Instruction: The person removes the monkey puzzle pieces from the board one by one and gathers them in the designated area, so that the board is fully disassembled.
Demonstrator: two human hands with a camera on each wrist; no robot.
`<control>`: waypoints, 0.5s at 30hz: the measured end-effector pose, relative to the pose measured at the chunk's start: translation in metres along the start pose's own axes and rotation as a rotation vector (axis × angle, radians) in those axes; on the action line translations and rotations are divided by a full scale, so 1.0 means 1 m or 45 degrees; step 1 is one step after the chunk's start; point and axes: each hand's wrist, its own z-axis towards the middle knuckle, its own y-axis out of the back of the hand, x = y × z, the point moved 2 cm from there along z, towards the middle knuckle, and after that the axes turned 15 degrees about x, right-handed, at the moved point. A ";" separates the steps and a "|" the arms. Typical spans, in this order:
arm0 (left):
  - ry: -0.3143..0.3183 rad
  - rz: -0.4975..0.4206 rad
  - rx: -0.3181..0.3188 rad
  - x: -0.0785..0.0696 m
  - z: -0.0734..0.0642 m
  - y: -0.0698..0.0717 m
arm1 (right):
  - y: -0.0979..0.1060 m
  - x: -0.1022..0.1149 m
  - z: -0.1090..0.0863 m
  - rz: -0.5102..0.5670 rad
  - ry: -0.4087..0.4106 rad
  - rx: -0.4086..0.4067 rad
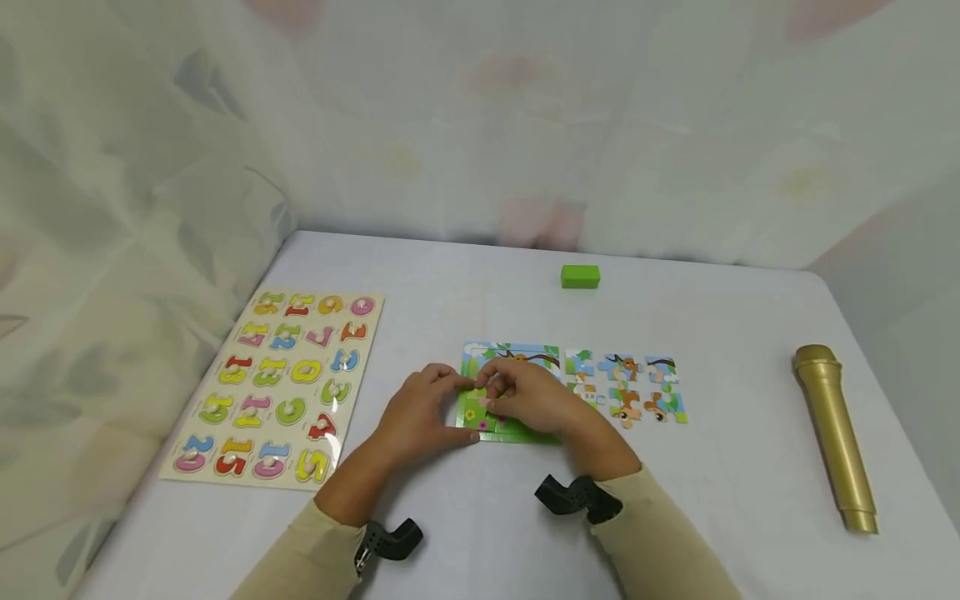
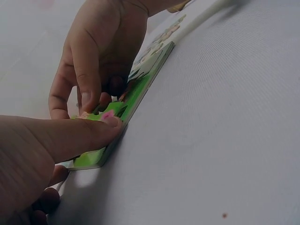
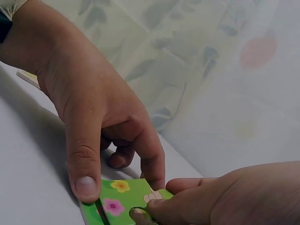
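A green jigsaw board (image 1: 517, 437) lies on the white table in front of me. My left hand (image 1: 417, 417) grips its left end, with the thumb on the near edge and the index finger at the far side. Between them is a green puzzle piece (image 3: 124, 201) printed with a yellow and a pink flower. My right hand (image 1: 536, 396) reaches over the board and pinches this piece at its right side with thumb and index finger. In the head view this hand hides much of the board's middle. Loose puzzle pieces (image 1: 665, 406) lie right of the board.
A wooden number board (image 1: 250, 475) with colourful pegged numbers lies on the left. A small green block (image 1: 580, 277) sits towards the back of the table. On the far right lies a gold microphone (image 1: 837, 442). Floral cloth (image 1: 480, 125) hangs behind the table.
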 end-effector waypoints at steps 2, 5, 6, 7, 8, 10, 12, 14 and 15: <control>-0.006 -0.005 0.008 -0.001 0.000 0.001 | 0.002 0.000 -0.001 0.051 0.017 0.014; -0.007 -0.007 0.016 -0.002 0.000 0.002 | 0.005 -0.001 -0.001 0.082 0.033 0.035; -0.006 -0.007 0.016 -0.003 0.000 0.002 | 0.005 -0.002 -0.001 0.079 0.035 0.041; -0.004 -0.006 0.016 -0.003 0.000 0.002 | 0.006 -0.002 -0.002 0.077 0.035 0.045; -0.001 -0.006 0.016 -0.003 0.000 0.002 | 0.007 -0.002 -0.002 0.069 0.034 0.047; 0.003 -0.006 0.013 -0.003 -0.001 0.002 | 0.007 -0.003 -0.002 0.053 0.030 0.053; 0.004 -0.006 0.011 -0.003 -0.001 0.002 | 0.008 -0.004 -0.003 0.048 0.016 0.056; 0.001 -0.007 0.010 -0.003 -0.001 0.003 | 0.009 -0.005 -0.004 0.051 -0.006 0.064; 0.001 -0.007 0.009 -0.004 -0.002 0.003 | 0.009 -0.005 -0.004 0.060 -0.018 0.069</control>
